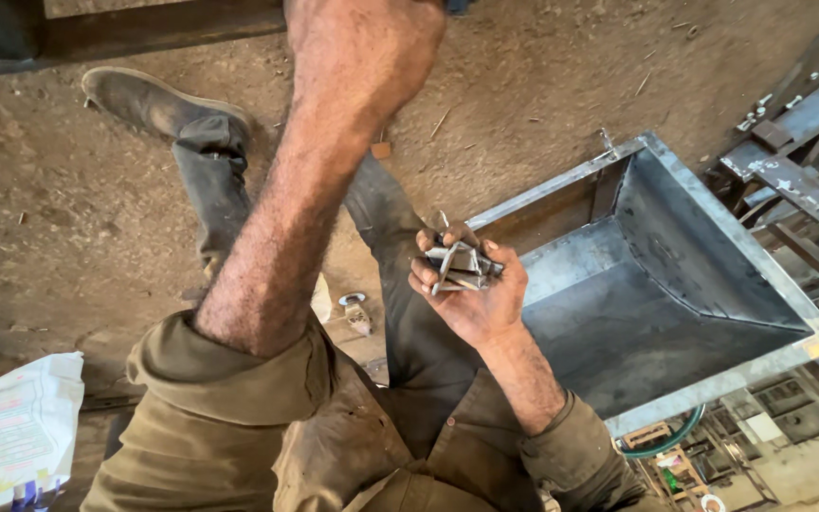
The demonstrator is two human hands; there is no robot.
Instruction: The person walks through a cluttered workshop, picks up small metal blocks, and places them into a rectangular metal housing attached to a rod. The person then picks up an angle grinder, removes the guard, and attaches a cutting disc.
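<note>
Metal brackets (462, 267) bunched inside right hand (471, 294) fingers (426, 283)

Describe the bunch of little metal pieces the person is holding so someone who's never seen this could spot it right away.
Start at the big grey sheet-metal hopper on the right. Just off its left edge, the person's right hand is raised palm-up above their dark trouser leg. The small metal pieces are the shiny, angular silvery cluster gripped in its fingers, the only loose bright metal held off the dirt floor.
</note>
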